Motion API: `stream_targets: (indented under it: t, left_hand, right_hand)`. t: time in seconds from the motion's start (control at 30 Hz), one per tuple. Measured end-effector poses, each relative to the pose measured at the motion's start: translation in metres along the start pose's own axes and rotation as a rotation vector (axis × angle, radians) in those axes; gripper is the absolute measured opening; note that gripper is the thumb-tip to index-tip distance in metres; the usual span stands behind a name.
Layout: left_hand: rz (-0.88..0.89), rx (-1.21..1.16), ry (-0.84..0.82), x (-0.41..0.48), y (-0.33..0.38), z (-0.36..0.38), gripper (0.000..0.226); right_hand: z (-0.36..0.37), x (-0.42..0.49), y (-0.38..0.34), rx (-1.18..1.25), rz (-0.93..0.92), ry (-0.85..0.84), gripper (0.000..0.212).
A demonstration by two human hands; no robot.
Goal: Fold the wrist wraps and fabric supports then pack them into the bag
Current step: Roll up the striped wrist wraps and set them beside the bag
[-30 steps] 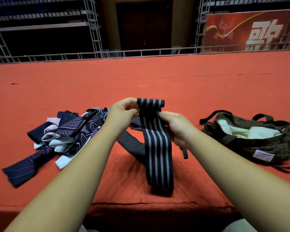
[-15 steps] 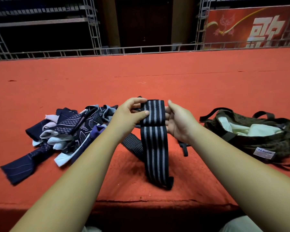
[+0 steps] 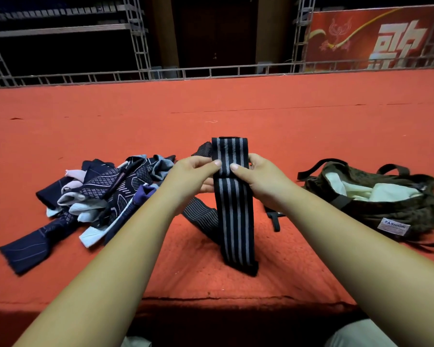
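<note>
Gripping one striped wrap (image 3: 234, 209), two hands (image 3: 193, 176).

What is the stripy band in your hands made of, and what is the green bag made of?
The striped wrap looks like thick woven elastic, matte: it hangs limp and folds softly between the left hand and right hand. The bag looks like soft matte cloth, perhaps canvas or cotton: it slumps and wrinkles, with a sewn label. Exact fibres can't be told.

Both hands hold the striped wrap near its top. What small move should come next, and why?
Probably fold the next section over: the left hand and right hand pinch the striped wrap at a fold, and a long tail hangs to the red carpet.
</note>
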State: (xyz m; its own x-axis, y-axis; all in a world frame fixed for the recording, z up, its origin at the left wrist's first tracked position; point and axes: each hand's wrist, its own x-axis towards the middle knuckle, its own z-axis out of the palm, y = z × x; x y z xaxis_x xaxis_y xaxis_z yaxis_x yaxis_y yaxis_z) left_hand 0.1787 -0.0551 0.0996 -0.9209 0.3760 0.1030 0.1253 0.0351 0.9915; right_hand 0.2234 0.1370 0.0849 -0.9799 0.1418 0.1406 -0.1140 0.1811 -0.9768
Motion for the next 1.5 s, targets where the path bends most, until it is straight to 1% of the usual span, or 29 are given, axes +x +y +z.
stream_targets:
  t: [0.07,0.13,0.2,0.27,0.33,0.43,0.53,0.6,0.63,0.7,0.73,0.83,0.97,1.07,1.13,1.23,1.37,1.5]
  left_hand:
    - [0.001,-0.009,-0.052,-0.004,0.001,0.0,0.019]
    - [0.022,-0.03,-0.043,-0.005,0.001,-0.001,0.02]
    - [0.036,-0.066,-0.028,-0.003,0.002,0.0,0.021]
    - [0.042,-0.117,-0.008,-0.002,0.006,0.0,0.024]
    - [0.029,-0.187,0.024,0.0,0.009,0.001,0.027]
    - [-0.03,-0.275,0.036,0.004,0.011,0.0,0.029]
    - [-0.057,-0.32,0.042,0.009,0.011,-0.002,0.027]
    - [-0.05,-0.336,0.034,0.01,0.01,-0.002,0.027]
    - [-0.046,-0.339,0.027,0.01,0.01,-0.001,0.028]
    - [-0.04,-0.351,0.025,0.008,0.012,0.0,0.029]
    - [-0.039,-0.368,0.032,0.008,0.012,0.001,0.028]
    - [-0.051,-0.413,0.044,0.006,0.012,0.002,0.024]
    - [-0.074,-0.242,-0.121,-0.001,0.01,0.004,0.033]
    - [-0.034,-0.155,-0.167,-0.002,0.006,0.003,0.028]
    - [-0.005,-0.115,-0.141,-0.001,0.004,0.002,0.026]
    - [0.015,-0.112,-0.105,-0.001,0.001,0.002,0.026]
    - [0.021,-0.137,-0.072,-0.004,-0.004,0.003,0.027]
    - [-0.053,-0.21,0.02,-0.005,-0.012,0.009,0.022]
  right_hand:
    - [-0.003,0.002,0.0,-0.041,-0.01,0.011,0.028]
    - [-0.004,0.0,-0.001,-0.074,-0.04,0.013,0.028]
    - [-0.005,-0.002,-0.004,-0.056,-0.056,0.021,0.026]
    - [-0.004,-0.002,-0.005,0.007,-0.02,0.009,0.023]
    - [-0.004,-0.002,-0.006,0.081,0.028,-0.008,0.025]
    - [-0.006,0.0,-0.006,0.285,0.07,-0.03,0.03]
    - [-0.012,0.0,-0.012,0.445,0.123,-0.054,0.029]
    - [-0.016,0.0,-0.016,0.486,0.149,-0.085,0.037]
    - [-0.017,0.001,-0.018,0.47,0.145,-0.086,0.039]
    - [-0.017,0.001,-0.019,0.421,0.1,-0.055,0.028]
    - [-0.016,0.002,-0.019,0.414,0.08,-0.041,0.025]
    - [-0.015,0.002,-0.017,0.422,0.036,-0.019,0.036]
    - [-0.013,0.0,-0.015,0.374,-0.029,0.008,0.053]
    - [-0.007,0.001,-0.009,0.289,-0.046,0.038,0.055]
    - [-0.004,0.001,-0.006,0.231,-0.049,0.055,0.051]
    - [0.0,-0.003,-0.002,0.235,-0.025,0.056,0.046]
    - [0.003,-0.01,0.009,0.158,0.058,0.062,0.03]
    - [0.008,-0.02,0.019,0.03,0.166,-0.012,0.036]
